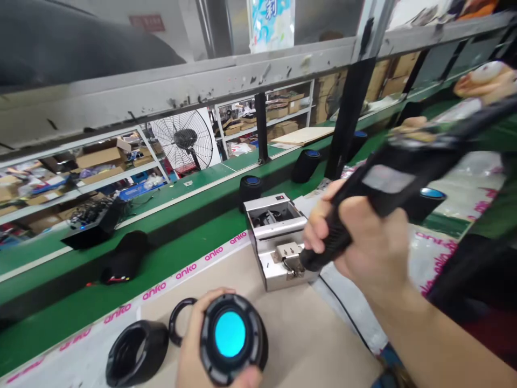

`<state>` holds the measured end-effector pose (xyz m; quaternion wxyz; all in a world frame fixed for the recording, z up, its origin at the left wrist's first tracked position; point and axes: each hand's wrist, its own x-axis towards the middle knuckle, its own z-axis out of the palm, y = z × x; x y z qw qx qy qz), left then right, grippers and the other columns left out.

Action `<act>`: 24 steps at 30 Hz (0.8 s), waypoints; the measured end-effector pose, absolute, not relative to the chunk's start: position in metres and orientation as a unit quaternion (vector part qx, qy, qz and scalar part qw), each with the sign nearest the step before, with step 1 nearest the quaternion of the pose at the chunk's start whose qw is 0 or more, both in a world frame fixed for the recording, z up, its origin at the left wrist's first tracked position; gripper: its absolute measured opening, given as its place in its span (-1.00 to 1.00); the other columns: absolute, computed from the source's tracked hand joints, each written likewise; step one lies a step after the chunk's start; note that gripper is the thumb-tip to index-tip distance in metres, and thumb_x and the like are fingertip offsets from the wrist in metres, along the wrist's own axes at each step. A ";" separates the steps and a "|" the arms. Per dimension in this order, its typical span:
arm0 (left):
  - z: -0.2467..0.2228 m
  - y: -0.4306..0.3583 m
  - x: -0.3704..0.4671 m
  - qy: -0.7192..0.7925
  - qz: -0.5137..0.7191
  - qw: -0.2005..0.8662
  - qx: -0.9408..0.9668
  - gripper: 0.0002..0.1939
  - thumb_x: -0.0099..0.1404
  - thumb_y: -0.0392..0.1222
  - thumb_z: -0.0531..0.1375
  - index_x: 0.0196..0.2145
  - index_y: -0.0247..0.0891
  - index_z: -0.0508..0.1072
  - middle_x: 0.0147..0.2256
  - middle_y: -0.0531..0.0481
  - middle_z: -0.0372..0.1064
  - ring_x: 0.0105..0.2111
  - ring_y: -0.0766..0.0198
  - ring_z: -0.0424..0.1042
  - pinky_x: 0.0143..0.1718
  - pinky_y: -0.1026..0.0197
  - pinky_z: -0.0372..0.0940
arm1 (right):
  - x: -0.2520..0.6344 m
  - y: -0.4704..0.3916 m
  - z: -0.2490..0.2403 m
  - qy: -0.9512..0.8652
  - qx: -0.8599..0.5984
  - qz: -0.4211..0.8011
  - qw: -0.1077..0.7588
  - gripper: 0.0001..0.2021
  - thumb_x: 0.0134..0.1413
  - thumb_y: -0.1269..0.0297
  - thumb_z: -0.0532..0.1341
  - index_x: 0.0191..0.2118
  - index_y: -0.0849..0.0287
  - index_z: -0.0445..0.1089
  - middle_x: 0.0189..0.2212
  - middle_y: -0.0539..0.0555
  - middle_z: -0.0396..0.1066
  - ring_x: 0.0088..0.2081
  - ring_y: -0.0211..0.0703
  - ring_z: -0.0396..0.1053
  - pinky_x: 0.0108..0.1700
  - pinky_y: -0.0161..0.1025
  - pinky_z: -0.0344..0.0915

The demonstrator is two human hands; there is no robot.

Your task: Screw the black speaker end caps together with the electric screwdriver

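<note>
My left hand point(194, 345) is wrapped round a black cylindrical speaker point(254, 353), its round end with a bright blue disc turned up toward me. In my right hand point(367, 242) is a black electric screwdriver point(351, 207) with a pale label, slanted and somewhat blurred. Its lower end points at the front of a metal screw feeder point(262, 242); whether the two touch I cannot tell. Left of my left hand, a black hollow housing point(137, 350) lies on its side, and a black ring point(174, 323) rests against or just behind it.
Behind the work board point(226, 269), edged with pink-lettered tape, runs a green conveyor point(169, 231) carrying several black speakers point(306, 164). A metal frame beam point(242, 78) crosses above. Another person's hand point(484, 86) shows at upper right. A fan point(186, 140) stands beyond.
</note>
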<state>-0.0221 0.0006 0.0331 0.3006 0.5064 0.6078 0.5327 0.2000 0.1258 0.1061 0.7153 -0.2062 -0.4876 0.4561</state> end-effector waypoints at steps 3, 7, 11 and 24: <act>0.035 0.014 0.004 0.587 0.530 0.379 0.481 0.01 -0.24 0.48 0.49 0.05 -0.19 0.49 0.03 -0.18 0.59 0.05 -0.14 0.58 -0.04 0.07 0.51 | 0.191 0.136 0.095 -0.502 -0.215 0.471 0.692 -0.47 0.09 -0.22 0.49 -0.23 0.16 0.39 -0.63 -0.08 0.32 -0.69 -0.28 0.26 -0.64 -0.35 0.24; 0.035 0.021 0.011 0.567 0.535 0.434 0.452 0.06 -0.34 0.45 0.54 0.04 -0.19 0.47 0.01 -0.14 0.58 -0.02 -0.02 0.57 -0.05 0.15 0.47 | 0.187 0.144 0.080 -0.506 -0.239 0.485 0.672 -0.41 0.06 -0.30 0.47 -0.26 0.18 0.38 -0.63 -0.07 0.32 -0.70 -0.29 0.25 -0.66 -0.37 0.22; 0.035 0.021 0.008 0.573 0.529 0.441 0.444 0.06 -0.36 0.43 0.55 0.04 -0.19 0.47 0.03 -0.13 0.57 -0.02 0.00 0.57 -0.04 0.18 0.46 | 0.184 0.144 0.075 -0.514 -0.264 0.498 0.647 -0.45 0.07 -0.26 0.48 -0.33 0.16 0.35 -0.67 -0.06 0.30 -0.71 -0.27 0.23 -0.65 -0.35 0.21; 0.037 0.021 0.009 0.573 0.513 0.456 0.448 0.08 -0.32 0.45 0.53 0.06 -0.22 0.43 -0.03 -0.15 0.55 -0.08 0.00 0.55 -0.06 0.13 0.46 | 0.182 0.139 0.086 -0.524 -0.249 0.485 0.655 -0.46 0.04 -0.20 0.52 -0.34 0.16 0.34 -0.65 -0.05 0.32 -0.69 -0.25 0.25 -0.66 -0.32 0.22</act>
